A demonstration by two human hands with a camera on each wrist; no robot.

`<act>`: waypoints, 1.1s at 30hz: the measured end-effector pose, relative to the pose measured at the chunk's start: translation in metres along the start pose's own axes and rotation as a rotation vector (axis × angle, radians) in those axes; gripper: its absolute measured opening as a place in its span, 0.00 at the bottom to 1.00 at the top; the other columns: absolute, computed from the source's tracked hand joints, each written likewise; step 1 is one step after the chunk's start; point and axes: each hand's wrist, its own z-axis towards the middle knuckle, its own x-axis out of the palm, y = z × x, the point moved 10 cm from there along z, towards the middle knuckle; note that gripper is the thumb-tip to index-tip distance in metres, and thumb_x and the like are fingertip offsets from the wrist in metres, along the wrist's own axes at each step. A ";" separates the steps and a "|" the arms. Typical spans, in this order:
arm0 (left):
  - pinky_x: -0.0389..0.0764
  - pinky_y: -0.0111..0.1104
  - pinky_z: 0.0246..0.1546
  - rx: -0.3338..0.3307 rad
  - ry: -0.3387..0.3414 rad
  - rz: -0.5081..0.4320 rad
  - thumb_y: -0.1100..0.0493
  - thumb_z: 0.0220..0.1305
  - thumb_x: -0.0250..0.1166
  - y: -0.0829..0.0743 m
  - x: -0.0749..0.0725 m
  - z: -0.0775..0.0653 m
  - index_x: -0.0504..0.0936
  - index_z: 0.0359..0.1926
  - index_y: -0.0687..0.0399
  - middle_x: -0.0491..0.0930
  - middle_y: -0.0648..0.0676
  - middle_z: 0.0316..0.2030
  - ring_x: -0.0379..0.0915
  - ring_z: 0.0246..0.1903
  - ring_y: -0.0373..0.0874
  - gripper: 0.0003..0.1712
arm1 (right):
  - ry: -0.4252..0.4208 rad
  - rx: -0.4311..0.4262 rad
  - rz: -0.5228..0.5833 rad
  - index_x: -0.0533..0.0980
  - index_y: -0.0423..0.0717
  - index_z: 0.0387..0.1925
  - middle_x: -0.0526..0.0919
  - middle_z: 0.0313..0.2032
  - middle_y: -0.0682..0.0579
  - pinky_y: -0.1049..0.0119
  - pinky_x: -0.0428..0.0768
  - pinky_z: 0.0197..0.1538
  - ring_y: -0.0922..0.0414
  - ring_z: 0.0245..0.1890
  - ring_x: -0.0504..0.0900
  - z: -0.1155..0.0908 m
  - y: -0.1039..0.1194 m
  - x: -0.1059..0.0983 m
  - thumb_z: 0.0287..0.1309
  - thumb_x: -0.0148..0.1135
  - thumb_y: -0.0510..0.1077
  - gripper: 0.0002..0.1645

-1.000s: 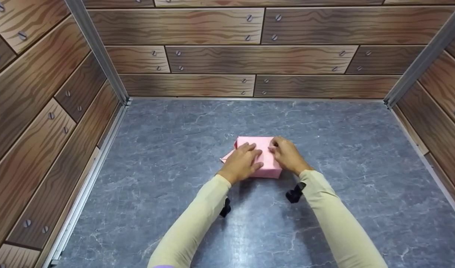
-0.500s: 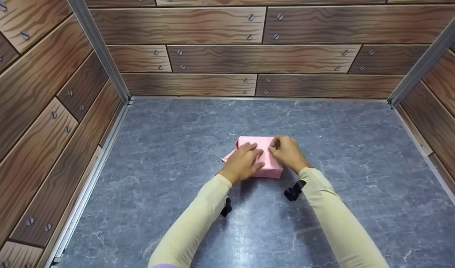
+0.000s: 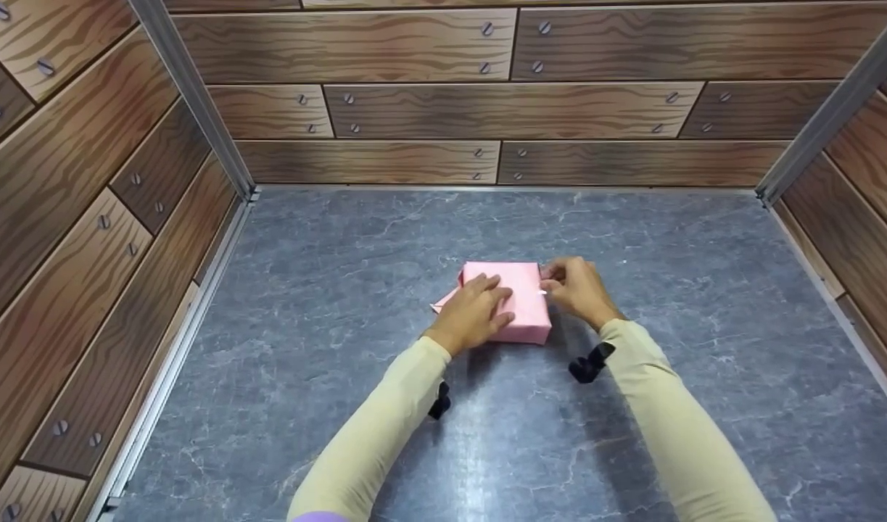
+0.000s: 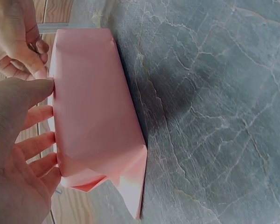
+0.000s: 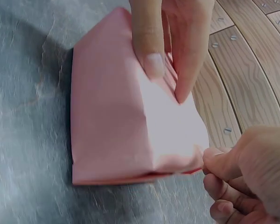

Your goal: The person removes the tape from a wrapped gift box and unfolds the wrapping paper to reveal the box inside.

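A box wrapped in pink paper [image 3: 524, 308] lies on the grey marbled surface, a pointed loose paper flap [image 4: 133, 186] sticking out at its left end. My left hand [image 3: 473, 308] presses on its top with spread, fairly straight fingers. At the box's right top edge, my right hand [image 3: 577, 290] pinches with thumb and forefinger; a small white strip [image 3: 542, 292], like clear tape catching light, shows at these fingertips. In the right wrist view the pinching fingertips [image 5: 213, 156] meet the corner of the folded paper end, where a reddish fold shows.
The marbled surface [image 3: 341, 290] stretches around the box on all sides. Wood-plank-patterned walls [image 3: 414, 109] stand at the back, left and right, with metal rails [image 3: 196, 109] at the corners. A black wrist camera [image 3: 587, 366] hangs below the right sleeve.
The right hand has moved from the top of the box out to its right edge, still pinching, and the white strip now shows there. The left hand stays on the box.
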 end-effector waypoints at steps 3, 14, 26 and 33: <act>0.60 0.40 0.74 -0.004 0.000 -0.002 0.47 0.73 0.61 0.001 -0.002 0.000 0.78 0.64 0.55 0.71 0.61 0.69 0.62 0.71 0.58 0.25 | 0.001 0.015 -0.009 0.83 0.35 0.33 0.87 0.31 0.44 0.58 0.82 0.40 0.48 0.36 0.85 0.002 -0.004 -0.002 0.59 0.67 0.33 0.02; 0.58 0.40 0.75 -0.026 0.012 -0.014 0.47 0.73 0.61 0.004 -0.002 -0.002 0.78 0.65 0.53 0.69 0.60 0.70 0.61 0.72 0.58 0.26 | -0.051 0.007 -0.017 0.81 0.36 0.30 0.86 0.30 0.43 0.53 0.82 0.41 0.46 0.35 0.85 -0.003 -0.021 -0.007 0.59 0.66 0.31 0.02; 0.59 0.40 0.74 -0.012 -0.003 -0.034 0.48 0.72 0.62 0.001 -0.004 0.000 0.78 0.64 0.54 0.70 0.61 0.69 0.61 0.71 0.58 0.25 | -0.089 0.028 -0.067 0.82 0.35 0.31 0.85 0.29 0.42 0.55 0.80 0.40 0.47 0.32 0.82 -0.016 -0.053 -0.020 0.55 0.63 0.29 0.03; 0.59 0.42 0.74 -0.018 0.008 -0.027 0.47 0.73 0.60 0.002 -0.001 -0.002 0.77 0.64 0.56 0.69 0.61 0.70 0.61 0.72 0.58 0.25 | -0.084 0.064 -0.029 0.84 0.32 0.32 0.86 0.29 0.43 0.63 0.77 0.37 0.56 0.29 0.79 -0.024 -0.067 -0.030 0.56 0.67 0.32 0.04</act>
